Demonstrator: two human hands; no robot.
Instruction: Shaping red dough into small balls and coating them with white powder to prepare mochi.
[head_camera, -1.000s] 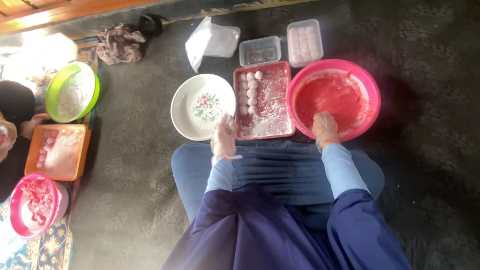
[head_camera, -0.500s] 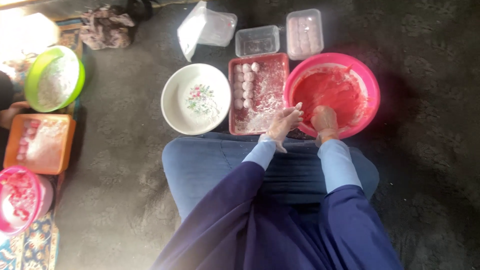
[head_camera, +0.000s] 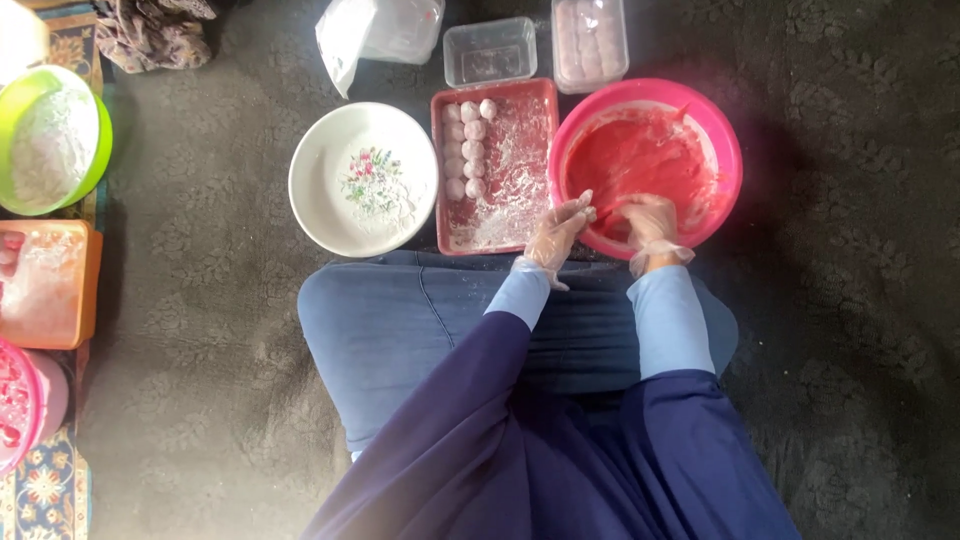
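Observation:
A pink bowl (head_camera: 722, 128) smeared inside with red paste sits on the dark carpet in front of my knees. My right hand (head_camera: 650, 222), in a clear plastic glove, reaches into its near side with curled fingers touching the paste. My left hand (head_camera: 560, 228), also gloved, hovers at the bowl's left rim with fingers spread. Just left of it lies a red rectangular tray (head_camera: 520, 170) dusted with white flour, holding several small pale dough balls (head_camera: 465, 150) in a column.
A white flowered plate (head_camera: 320, 195) lies left of the tray. Clear plastic containers (head_camera: 490, 50) and a bag stand behind. At the far left are a green bowl (head_camera: 100, 140), an orange tray (head_camera: 85, 290) and a pink bowl (head_camera: 50, 400).
My left hand has moved right, from beside the white plate across the tray to the pink bowl's rim. My right hand has stayed in the bowl.

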